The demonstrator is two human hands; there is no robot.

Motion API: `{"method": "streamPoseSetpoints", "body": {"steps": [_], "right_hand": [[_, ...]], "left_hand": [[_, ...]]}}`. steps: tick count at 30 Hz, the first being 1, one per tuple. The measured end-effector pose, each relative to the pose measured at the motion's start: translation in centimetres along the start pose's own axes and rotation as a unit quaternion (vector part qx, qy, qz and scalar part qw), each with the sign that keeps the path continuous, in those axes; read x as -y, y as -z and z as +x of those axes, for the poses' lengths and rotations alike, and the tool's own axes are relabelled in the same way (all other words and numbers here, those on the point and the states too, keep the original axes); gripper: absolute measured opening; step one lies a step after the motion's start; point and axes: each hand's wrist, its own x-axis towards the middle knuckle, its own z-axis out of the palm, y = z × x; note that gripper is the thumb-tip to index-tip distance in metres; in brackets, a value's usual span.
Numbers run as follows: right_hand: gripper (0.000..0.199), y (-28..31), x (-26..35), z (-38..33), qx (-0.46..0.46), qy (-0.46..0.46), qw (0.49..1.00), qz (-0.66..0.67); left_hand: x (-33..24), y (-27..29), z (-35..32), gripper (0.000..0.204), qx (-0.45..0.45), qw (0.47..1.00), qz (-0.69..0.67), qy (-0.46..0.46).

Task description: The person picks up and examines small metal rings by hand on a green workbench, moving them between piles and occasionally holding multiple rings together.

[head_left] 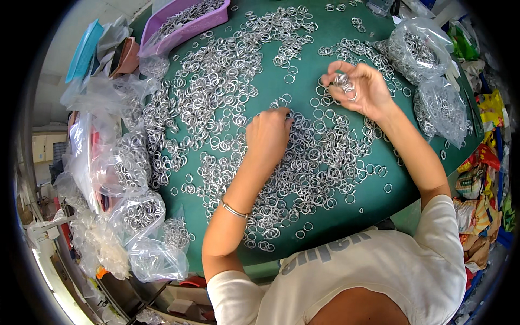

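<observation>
Many small silvery metal rings [319, 173] lie in a broad heap over the green tabletop [401, 208]. My left hand [268, 132], back upward, reaches into the upper part of this heap. Its fingers are curled and point down among the rings, so what they pinch is hidden. Raised to the right, my right hand [365, 89] is turned palm inward with bent fingers, cupping several metal rings [342, 81] in the fingers and palm. A larger spread of rings [216, 81] lies beyond my left hand, toward the far left.
A purple tray [216, 19] full of metal pieces stands at the far left. Clear plastic bags of rings [132, 157] line the left edge; more bags [441, 105] sit at the right. A light blue basket [85, 51] is at the upper left. Colourful packets [476, 179] lie beyond the right edge.
</observation>
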Motion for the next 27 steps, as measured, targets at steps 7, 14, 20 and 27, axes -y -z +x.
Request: {"method": "streamPoseSetpoints", "body": {"steps": [7,14,20,27], "right_hand": [[0.024,1.1,-2.1,1.7,-0.073,0.189,0.646,-0.736],[0.009,0.0,-1.2,0.8,-0.063,0.135,0.838,-0.525],[0.019,2.2,1.3,-0.1,0.057,-0.029,0.997,-0.045],[0.016,2.1,-2.9,0.4,-0.029,0.202,0.538,-0.818]], "left_hand": [[0.1,0.0,0.0,0.011,-0.026,0.994,-0.096,0.036],[0.6,1.3,-1.3,0.014,0.025,0.893,-0.416,0.173],[0.1,1.6,-1.4,0.019,0.078,0.795,-0.552,0.24],[0.8,1.2,-0.6,0.022,0.076,0.756,-0.589,0.274]]}}
